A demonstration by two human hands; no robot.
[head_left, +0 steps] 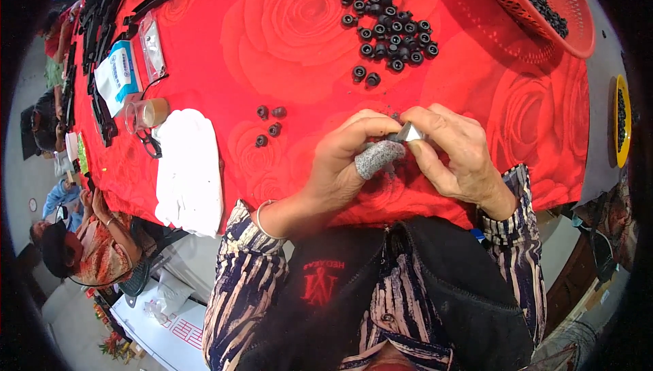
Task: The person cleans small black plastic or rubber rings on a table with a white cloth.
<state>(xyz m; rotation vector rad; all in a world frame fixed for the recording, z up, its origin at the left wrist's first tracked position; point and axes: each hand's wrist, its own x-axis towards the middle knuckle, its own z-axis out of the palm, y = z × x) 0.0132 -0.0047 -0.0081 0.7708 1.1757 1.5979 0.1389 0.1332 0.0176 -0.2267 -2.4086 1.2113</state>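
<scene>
My left hand (343,160) and my right hand (454,153) meet over the near edge of a red rose-patterned tablecloth (286,31). A grey knitted cot (376,158) covers my left thumb. Between the fingertips of both hands sits a small shiny metal piece (412,132); a dark part beside it is mostly hidden by my fingers. A pile of several small black round parts (391,27) lies beyond my hands. A few more black parts (269,123) lie loose to the left.
A red mesh basket (544,4) with black parts stands at the far right; a yellow dish (622,123) sits beyond the table edge. White cloth (189,170), a small glass (145,114), packets and black strips lie left. Other people sit along the left side.
</scene>
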